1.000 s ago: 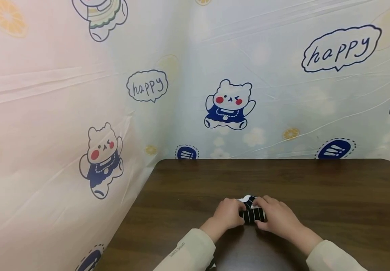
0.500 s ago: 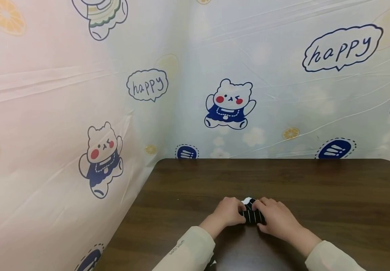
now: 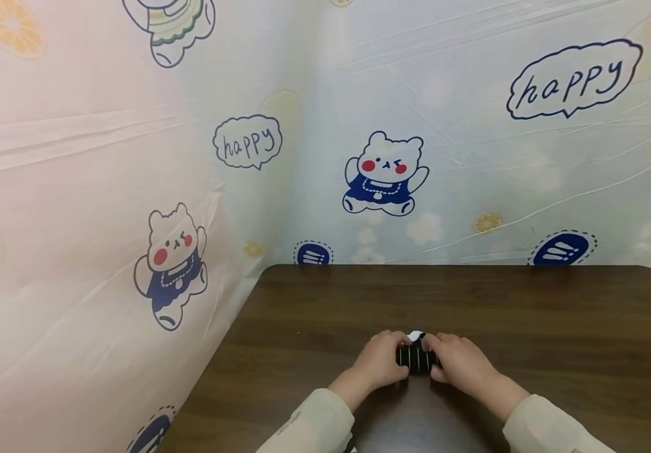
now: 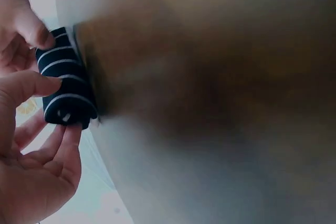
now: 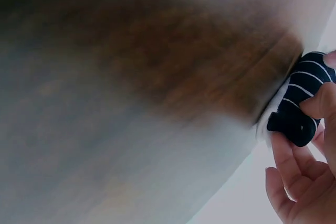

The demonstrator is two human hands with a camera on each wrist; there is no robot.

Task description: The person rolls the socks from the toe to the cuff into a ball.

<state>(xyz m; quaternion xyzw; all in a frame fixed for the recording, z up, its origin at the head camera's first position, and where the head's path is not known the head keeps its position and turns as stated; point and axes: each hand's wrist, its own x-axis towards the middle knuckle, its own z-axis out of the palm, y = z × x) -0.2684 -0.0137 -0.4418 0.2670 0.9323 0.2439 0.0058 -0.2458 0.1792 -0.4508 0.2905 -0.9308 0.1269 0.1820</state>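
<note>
A black sock with thin white stripes (image 3: 417,360) is rolled into a short cylinder on the brown table. My left hand (image 3: 380,358) holds its left end and my right hand (image 3: 462,358) its right end. Beyond the roll, a small white part pokes out between the hands. In the left wrist view, the thumb of my left hand (image 4: 37,177) lies on top of the striped roll (image 4: 65,69), fingers beneath its coiled end. The right wrist view has my right hand (image 5: 310,177) pinching the other end of the sock (image 5: 302,90) likewise.
The dark wooden table (image 3: 450,292) reaches back to a patterned curtain (image 3: 461,157), which also runs along the left side. By the left sleeve (image 3: 316,421), at the bottom edge, a scrap of something black and white (image 3: 351,445) shows, mostly hidden.
The sock has been rolled up further, and less of its white part shows beyond the roll. Both hands keep their hold and have barely shifted.
</note>
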